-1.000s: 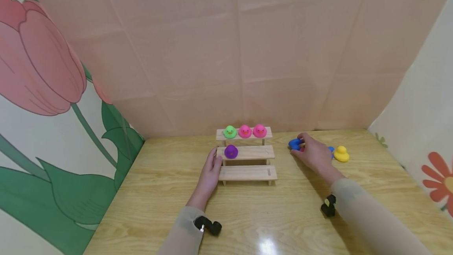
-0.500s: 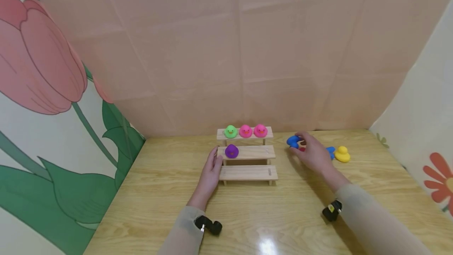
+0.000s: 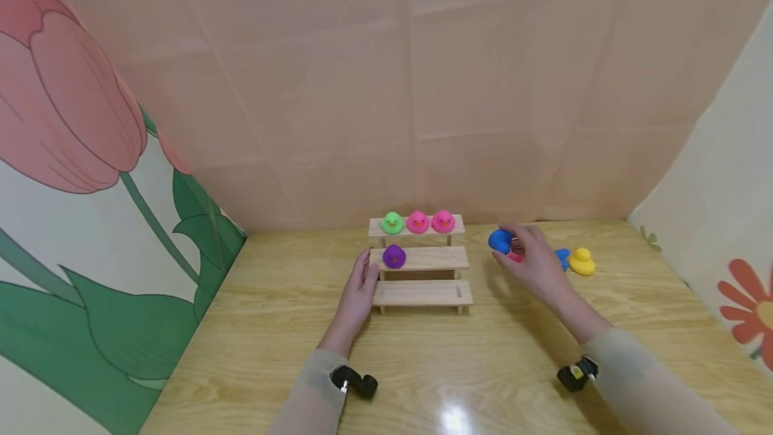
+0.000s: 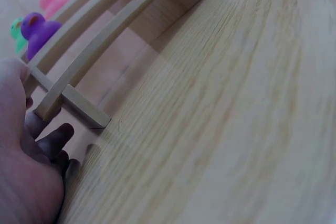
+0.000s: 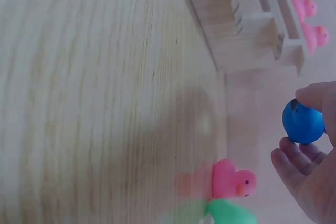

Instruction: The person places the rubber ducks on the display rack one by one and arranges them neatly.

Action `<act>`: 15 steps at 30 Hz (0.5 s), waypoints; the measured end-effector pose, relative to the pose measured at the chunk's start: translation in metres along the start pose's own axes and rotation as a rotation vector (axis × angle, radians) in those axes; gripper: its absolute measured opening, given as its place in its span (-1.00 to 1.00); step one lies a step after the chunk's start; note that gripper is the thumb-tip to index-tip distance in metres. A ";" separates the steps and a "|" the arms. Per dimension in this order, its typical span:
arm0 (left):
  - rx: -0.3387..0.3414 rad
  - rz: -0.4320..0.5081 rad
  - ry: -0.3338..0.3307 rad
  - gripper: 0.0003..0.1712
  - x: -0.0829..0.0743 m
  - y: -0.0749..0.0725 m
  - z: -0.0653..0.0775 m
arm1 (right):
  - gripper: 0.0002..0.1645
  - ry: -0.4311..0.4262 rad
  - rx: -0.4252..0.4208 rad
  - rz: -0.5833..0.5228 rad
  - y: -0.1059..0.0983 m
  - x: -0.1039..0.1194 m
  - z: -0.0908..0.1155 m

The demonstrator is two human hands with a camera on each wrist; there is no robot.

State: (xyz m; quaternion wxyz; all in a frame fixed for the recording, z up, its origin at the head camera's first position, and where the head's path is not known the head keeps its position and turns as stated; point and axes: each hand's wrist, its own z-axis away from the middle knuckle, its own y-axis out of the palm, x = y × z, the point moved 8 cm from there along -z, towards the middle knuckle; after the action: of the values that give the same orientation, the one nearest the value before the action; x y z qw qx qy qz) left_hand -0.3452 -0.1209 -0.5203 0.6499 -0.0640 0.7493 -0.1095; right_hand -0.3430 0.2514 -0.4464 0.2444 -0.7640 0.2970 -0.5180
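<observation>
Shifted slightly left since a second ago: blue duck (image 3: 500, 241), pinched between thumb and fingers of right hand (image 3: 536, 264), raised off table (image 3: 423, 374), right of three-tier stand (image 3: 435, 258). Nearby: loose pink duck (image 5: 226, 179), partly screened by that hand; loose green duck (image 5: 233, 212); second blue duck (image 3: 563, 256); yellow duck (image 3: 582, 262). Stand, left end gripped by left hand (image 3: 357, 293): top tier, green duck (image 3: 392, 223), two pink ducks (image 3: 418, 223); middle tier, purple duck (image 3: 394, 256).

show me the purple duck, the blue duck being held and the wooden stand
Purple duck (image 4: 41, 36), left wrist view: its body.
Blue duck (image 5: 304, 123), right wrist view: its rounded side.
Wooden stand (image 3: 431, 258), head view: its middle shelf.
</observation>
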 end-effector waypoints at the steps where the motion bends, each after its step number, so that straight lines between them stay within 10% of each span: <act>1: -0.001 0.000 0.000 -0.25 0.000 0.000 0.000 | -0.26 -0.010 -0.001 -0.011 -0.001 0.003 0.001; 15: 0.002 -0.001 -0.006 -0.25 0.000 0.000 0.000 | -0.34 -0.154 -0.038 -0.098 -0.003 0.051 0.013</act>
State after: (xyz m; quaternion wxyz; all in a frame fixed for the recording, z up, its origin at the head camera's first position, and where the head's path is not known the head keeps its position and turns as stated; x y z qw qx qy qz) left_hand -0.3451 -0.1206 -0.5204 0.6523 -0.0640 0.7471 -0.1106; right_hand -0.3158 0.2181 -0.4159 0.2264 -0.8197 0.2493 -0.4633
